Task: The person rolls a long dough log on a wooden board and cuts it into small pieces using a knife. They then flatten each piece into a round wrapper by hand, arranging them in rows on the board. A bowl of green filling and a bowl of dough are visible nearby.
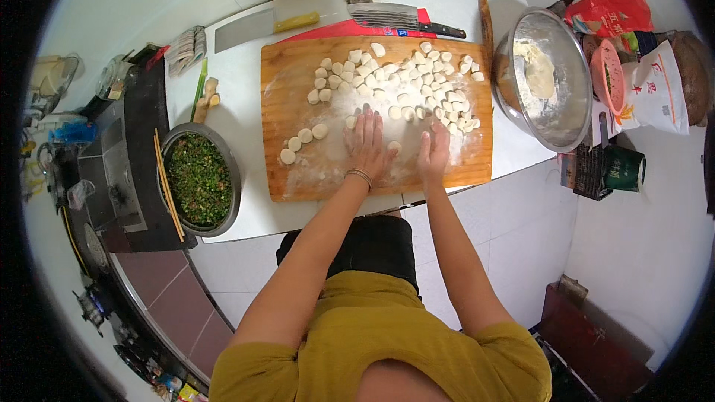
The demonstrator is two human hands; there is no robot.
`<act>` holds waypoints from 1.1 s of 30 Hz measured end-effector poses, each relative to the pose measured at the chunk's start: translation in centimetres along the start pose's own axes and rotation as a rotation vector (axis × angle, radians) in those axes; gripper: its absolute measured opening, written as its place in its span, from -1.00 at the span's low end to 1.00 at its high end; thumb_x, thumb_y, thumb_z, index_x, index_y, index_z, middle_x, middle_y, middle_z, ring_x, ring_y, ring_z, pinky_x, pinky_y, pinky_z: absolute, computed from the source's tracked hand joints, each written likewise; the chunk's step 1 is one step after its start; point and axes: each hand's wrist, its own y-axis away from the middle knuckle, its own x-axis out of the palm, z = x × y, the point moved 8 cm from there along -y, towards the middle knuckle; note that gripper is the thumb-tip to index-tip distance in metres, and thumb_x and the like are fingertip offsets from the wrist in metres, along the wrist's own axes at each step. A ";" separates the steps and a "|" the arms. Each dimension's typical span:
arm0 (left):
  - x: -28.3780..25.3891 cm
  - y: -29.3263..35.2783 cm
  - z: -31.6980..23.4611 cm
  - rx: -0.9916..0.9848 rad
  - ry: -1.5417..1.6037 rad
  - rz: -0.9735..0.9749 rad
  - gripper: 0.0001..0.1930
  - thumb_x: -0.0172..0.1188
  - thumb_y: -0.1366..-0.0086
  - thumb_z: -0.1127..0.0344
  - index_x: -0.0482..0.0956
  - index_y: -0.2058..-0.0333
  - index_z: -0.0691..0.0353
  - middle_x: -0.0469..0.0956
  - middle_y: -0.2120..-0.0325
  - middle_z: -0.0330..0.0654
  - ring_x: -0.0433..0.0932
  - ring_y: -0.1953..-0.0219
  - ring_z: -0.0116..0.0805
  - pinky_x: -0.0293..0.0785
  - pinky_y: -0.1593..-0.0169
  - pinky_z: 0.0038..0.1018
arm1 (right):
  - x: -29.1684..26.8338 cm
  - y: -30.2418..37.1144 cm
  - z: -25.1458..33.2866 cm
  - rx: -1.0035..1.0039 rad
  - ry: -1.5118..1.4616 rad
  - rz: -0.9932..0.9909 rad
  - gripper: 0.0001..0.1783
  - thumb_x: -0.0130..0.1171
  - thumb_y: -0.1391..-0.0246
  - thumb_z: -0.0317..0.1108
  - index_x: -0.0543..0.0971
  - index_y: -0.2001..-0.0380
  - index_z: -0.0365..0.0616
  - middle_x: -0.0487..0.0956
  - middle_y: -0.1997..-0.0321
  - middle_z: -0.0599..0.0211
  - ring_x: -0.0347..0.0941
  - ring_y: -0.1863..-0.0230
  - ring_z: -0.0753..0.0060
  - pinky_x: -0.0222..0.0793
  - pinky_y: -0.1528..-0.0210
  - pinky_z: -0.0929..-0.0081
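Note:
A floured wooden cutting board lies in front of me, with many small white dough pieces scattered over its far and right parts. My left hand is palm down near the board's middle, fingers stretched out, with dough pieces close around it. Whether one is under the palm is hidden. My right hand stands on edge to the right, its fingers extended beside the dough cluster. Between the two hands sits a single dough piece. To the left, several rounder pieces form a slanting row.
Left of the board, a bowl of chopped green filling has chopsticks across its rim. Ginger lies behind it. Beyond the board are a yellow-handled cleaver and a black-handled knife. A metal basin holding dough stands right.

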 end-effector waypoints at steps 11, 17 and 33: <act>-4.3 3.7 2.1 0.130 0.146 -0.061 -0.47 0.17 -0.11 0.18 0.36 -0.08 0.15 0.34 -0.08 -0.04 0.32 -0.07 -0.01 0.23 -0.11 -0.09 | 2.6 3.0 6.2 -0.408 0.426 0.270 -0.55 0.16 0.16 -0.48 0.51 0.08 -0.07 0.49 0.11 0.19 0.44 0.14 0.08 0.40 0.11 0.26; -2.4 5.8 2.3 0.340 0.027 0.024 -0.67 0.13 -0.10 0.30 0.46 0.10 0.09 0.42 0.08 -0.11 0.42 0.03 -0.11 0.39 0.05 -0.19 | 6.0 5.1 3.4 -0.415 0.396 0.501 -0.60 0.10 0.04 -0.41 0.47 0.05 -0.03 0.48 0.07 0.25 0.43 0.05 0.14 0.40 0.10 0.25; -6.1 -2.7 4.8 0.149 -0.077 -0.138 -0.77 0.11 -0.11 0.34 0.46 0.23 0.23 0.43 0.14 -0.07 0.42 0.10 -0.06 0.37 0.04 -0.16 | 10.2 -6.5 6.0 -0.128 0.401 0.355 -0.56 0.20 0.04 -0.37 0.43 0.03 -0.15 0.45 0.10 0.02 0.47 0.13 -0.06 0.47 0.12 0.17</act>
